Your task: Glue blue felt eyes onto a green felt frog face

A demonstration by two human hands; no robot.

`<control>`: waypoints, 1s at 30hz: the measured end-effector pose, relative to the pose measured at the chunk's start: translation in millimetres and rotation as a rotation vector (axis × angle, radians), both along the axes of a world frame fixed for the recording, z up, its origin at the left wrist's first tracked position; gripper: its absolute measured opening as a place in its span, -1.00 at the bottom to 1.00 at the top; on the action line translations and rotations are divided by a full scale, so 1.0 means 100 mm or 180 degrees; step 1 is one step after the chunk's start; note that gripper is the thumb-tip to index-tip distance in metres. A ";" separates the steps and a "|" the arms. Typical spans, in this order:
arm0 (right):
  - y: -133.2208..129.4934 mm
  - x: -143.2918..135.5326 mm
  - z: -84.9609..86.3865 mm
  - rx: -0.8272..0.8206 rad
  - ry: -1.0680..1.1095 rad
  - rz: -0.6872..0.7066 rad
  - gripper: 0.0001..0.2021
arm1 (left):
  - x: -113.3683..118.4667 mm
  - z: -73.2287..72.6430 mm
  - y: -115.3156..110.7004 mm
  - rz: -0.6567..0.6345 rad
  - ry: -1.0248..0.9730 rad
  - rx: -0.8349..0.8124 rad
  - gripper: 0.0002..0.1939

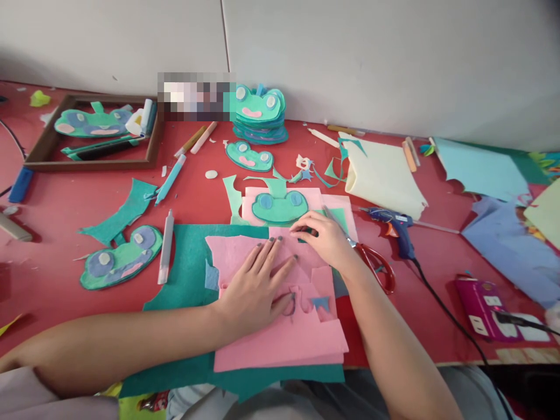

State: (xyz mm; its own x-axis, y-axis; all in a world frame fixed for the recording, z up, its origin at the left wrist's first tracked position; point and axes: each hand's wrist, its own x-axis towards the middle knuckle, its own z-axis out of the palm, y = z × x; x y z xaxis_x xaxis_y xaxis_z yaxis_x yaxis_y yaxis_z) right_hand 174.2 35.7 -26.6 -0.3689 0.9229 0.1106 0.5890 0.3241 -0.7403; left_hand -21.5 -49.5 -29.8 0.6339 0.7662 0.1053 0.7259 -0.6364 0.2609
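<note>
Fingers spread, my left hand (pixel 258 286) lies flat on pink felt sheets (pixel 280 350), stacked over a larger dark green felt sheet (pixel 188 251). My right hand (pixel 321 236) is at the stack's upper part, its thumb and fingertips closed together; whatever they pinch is too small to make out. Just beyond it rests a green frog-face felt piece (pixel 280 208) with two blue eye circles. Red-handled scissors (pixel 376 268) lie beside my right hand, blades partly hidden. A curved line is drawn on the pink felt near my left thumb, by a small blue scrap (pixel 320 304).
A glue gun (pixel 396 224) with its cord and a purple power strip (pixel 481 309) are at right. Finished frog faces form a pile (pixel 259 114) by the wall. Another frog face (pixel 120 259), a marker (pixel 165 248) and a wooden tray (pixel 87 165) are at left. Felt sheets (pixel 385 175) lie at back right.
</note>
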 end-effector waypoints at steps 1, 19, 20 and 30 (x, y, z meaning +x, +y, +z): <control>0.00 0.00 -0.01 -0.0033 0.0006 0.0020 -0.95 | 0.00 0.00 0.00 0.0007 0.0014 0.0007 -0.40; -0.02 0.07 0.03 0.0673 -0.0710 0.0639 -0.84 | 0.00 0.00 -0.01 0.0027 0.0081 0.0040 -0.39; -0.02 0.07 0.03 0.0773 -0.0789 0.0669 -0.84 | 0.00 0.00 -0.01 0.0026 0.0084 0.0045 -0.39; -0.02 0.02 -0.02 0.0832 -0.1006 0.0542 -0.87 | 0.00 0.00 0.00 0.0018 0.0082 0.0097 -0.39</control>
State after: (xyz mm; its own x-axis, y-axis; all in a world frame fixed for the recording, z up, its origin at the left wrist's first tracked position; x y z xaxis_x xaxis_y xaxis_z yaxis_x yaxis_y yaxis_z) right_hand 176.0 34.0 -28.4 -0.5664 0.8020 0.1895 0.6952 0.5885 -0.4128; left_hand -21.2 -49.8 -30.3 0.6323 0.7665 0.1124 0.7358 -0.6396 0.2224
